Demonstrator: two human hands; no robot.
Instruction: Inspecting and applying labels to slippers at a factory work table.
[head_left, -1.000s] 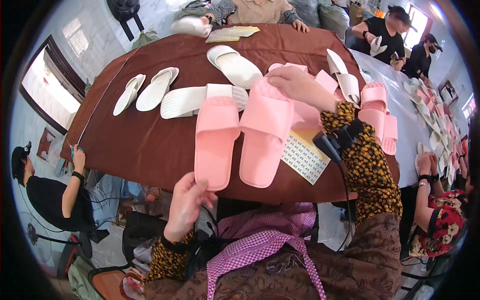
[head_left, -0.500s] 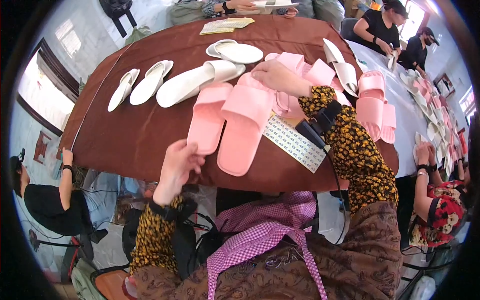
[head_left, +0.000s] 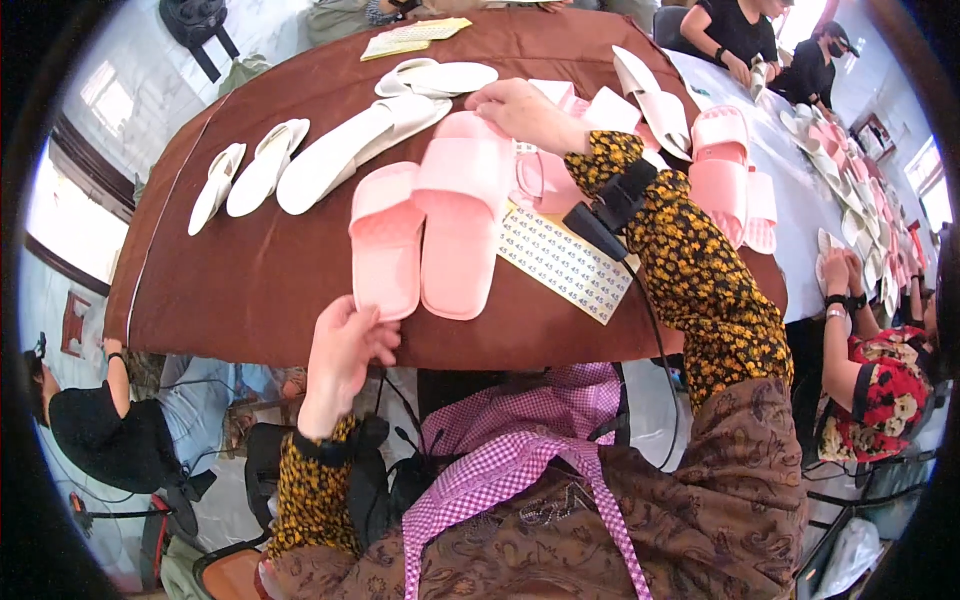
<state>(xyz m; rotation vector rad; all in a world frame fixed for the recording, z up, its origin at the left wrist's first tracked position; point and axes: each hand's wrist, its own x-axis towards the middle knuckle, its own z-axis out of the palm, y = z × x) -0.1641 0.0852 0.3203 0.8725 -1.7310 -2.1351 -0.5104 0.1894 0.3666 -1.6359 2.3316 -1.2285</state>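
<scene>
Two pink slippers lie side by side, toes toward me, at the near middle of the brown-covered table. My left hand [head_left: 345, 352] is at the toe of the left pink slipper [head_left: 387, 260], its thumb and a fingertip on the edge and the other fingers loosely curled. At the far end of the right pink slipper [head_left: 462, 240], my right hand [head_left: 525, 110] is closed on it; some fingertips are hidden. Under my right forearm lies a sheet of small printed stickers [head_left: 565, 262], partly beneath more pink slippers [head_left: 548, 180].
White slippers [head_left: 335, 165] lie across the left and far side of the brown cloth [head_left: 230, 300]. Another white one [head_left: 650, 105] and stacked pink slippers [head_left: 720, 180] are at the right. A black cable [head_left: 660, 370] hangs from my right wrist. People sit around the tables.
The whole view has shifted slightly, so the table appears higher and further left. Both hands stay at the same pair of pink slippers, which look a little more upright to me.
</scene>
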